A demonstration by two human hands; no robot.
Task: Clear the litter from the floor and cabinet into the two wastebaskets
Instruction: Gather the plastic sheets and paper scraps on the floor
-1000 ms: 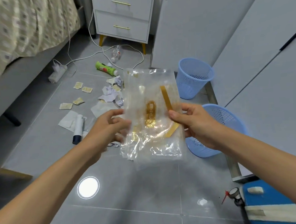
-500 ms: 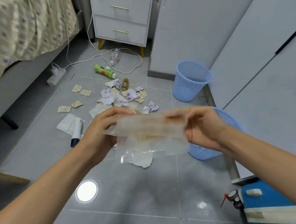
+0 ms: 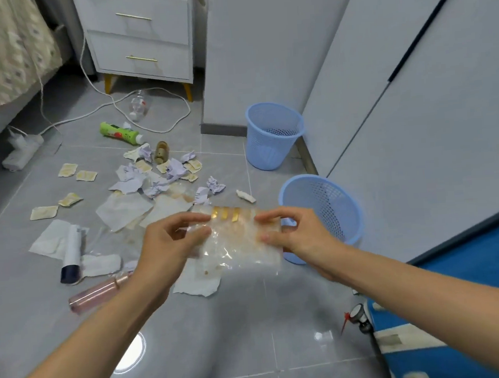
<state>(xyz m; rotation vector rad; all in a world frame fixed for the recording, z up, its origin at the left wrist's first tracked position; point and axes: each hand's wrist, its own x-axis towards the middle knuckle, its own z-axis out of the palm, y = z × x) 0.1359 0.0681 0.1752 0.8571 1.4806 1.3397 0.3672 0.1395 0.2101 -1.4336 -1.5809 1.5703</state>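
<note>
Plastic wrapper [image 3: 237,242] pinched at both ends, my left hand [image 3: 169,247] and right hand [image 3: 292,233], folded small, presumably to fit near basket [image 3: 323,210] just beside. Litter [image 3: 153,180] on floor [image 3: 222,323].

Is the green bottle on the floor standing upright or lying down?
Lying down. The green bottle rests on its side on the floor, cap pointing right.

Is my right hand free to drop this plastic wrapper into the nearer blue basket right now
Probably yes. The right hand pinches the plastic wrapper beside the nearer basket, whose open mouth has nothing over it. The left hand also grips the wrapper and would need to let go first.
</note>
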